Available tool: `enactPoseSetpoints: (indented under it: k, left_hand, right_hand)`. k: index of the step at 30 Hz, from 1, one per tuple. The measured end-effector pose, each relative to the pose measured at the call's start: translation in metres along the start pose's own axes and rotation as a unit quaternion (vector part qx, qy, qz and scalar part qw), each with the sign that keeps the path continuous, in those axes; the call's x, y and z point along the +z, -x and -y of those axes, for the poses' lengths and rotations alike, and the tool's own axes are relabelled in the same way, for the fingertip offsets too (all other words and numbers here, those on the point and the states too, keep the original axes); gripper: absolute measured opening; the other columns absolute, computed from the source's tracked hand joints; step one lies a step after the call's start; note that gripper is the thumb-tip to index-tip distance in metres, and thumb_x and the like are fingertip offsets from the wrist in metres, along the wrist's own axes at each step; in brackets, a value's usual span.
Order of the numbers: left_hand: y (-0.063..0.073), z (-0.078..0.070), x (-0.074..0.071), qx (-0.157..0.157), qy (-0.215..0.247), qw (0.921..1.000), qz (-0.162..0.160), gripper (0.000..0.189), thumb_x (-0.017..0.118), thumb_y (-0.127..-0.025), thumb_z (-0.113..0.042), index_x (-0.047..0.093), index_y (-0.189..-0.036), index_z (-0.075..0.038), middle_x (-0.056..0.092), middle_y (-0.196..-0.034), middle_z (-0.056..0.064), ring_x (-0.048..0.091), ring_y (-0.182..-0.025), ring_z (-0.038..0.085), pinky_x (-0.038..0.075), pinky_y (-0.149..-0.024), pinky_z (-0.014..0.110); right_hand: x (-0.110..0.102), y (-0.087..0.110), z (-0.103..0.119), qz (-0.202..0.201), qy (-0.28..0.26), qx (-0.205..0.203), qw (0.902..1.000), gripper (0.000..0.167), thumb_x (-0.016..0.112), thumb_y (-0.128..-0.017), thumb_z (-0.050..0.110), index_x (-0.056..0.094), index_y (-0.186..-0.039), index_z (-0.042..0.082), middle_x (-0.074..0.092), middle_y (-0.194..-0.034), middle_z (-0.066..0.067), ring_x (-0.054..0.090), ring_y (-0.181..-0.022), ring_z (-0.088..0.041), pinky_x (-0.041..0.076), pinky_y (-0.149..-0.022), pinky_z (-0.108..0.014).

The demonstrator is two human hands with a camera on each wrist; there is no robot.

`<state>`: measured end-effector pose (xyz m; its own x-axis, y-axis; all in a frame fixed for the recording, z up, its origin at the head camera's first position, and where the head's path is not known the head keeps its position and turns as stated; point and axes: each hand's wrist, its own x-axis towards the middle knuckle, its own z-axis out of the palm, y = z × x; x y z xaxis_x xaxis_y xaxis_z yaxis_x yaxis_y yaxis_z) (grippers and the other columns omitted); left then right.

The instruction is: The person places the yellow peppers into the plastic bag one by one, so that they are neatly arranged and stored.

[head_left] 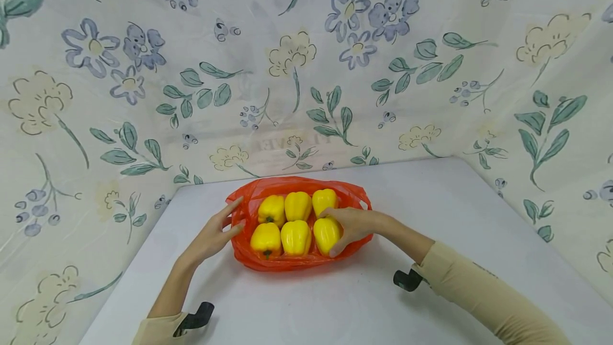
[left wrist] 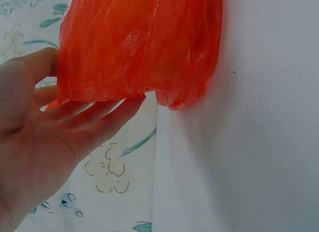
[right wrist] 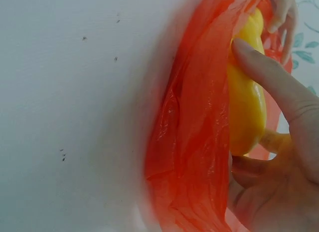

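Observation:
Several yellow bell peppers (head_left: 296,237) lie in two rows inside a red plastic bag (head_left: 287,264), whose mouth is spread wide. My right hand (head_left: 355,225) holds the front right bell pepper (head_left: 325,234), thumb on its near side and fingers round its far side; that pepper (right wrist: 246,107) shows past the bag's wall in the right wrist view. At the bag's left edge, my left hand (head_left: 213,236) touches the red plastic with spread, fairly straight fingers. In the left wrist view the bag (left wrist: 139,47) hides the fingertips of the left hand (left wrist: 55,127).
The bag stands on a white table (head_left: 306,307), near its far edge. Behind and beside the table hangs a floral-print sheet (head_left: 297,95). Dark straps show at both wrists, below the beige sleeves (head_left: 479,286).

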<state>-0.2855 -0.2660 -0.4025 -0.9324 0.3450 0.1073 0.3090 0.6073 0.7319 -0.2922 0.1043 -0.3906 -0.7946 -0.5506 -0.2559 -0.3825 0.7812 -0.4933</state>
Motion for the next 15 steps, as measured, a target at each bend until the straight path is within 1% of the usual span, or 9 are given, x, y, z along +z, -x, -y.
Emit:
enactPoseSetpoints:
  k: [15]
  left_hand:
    - [0.0000,-0.0007,0.0010,0.002,0.008,1.0000,0.002,0.068,0.059,-0.098,-0.017,0.024,-0.157,-0.018,0.030,-0.159,0.021,0.040,-0.136,0.051,0.053,-0.097,0.053]
  right_hand:
    - [0.0006,-0.0022,-0.0056,0.004,-0.015,0.001,0.9999,0.084,0.086,-0.069,0.045,0.043,-0.139,0.026,0.054,-0.134,0.003,0.047,-0.123,-0.019,0.049,-0.104,-0.047]
